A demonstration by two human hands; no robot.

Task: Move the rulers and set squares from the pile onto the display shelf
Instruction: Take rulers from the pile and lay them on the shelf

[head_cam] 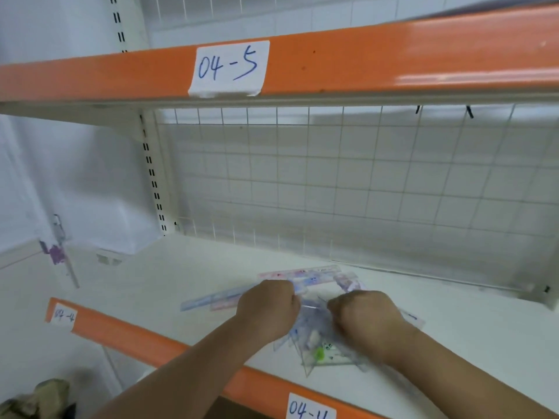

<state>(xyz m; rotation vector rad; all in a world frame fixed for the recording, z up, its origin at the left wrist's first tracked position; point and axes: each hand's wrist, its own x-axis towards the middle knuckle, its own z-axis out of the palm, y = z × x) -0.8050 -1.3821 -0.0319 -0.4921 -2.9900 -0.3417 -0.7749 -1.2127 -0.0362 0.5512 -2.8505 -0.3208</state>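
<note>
Two bare hands work a pile of clear rulers and set squares [314, 337] on a white display shelf [453, 328], lower centre of the frame. The left hand [267, 306] has its grip closed around a pale blue ruler [211, 299]; the right hand [364, 319] is fisted over the pile, its hold hidden. Orange rail labels read "04-5" [229, 68] and "04-4" [310, 408].

Upper shelf label [229, 68] reads "04-5"; lower labels [310, 409] "04-4".

Rulers [272, 285]: on the shelf [169, 276], behind both hands
Set squares [317, 343]: between the hands, near the shelf's front edge
</note>
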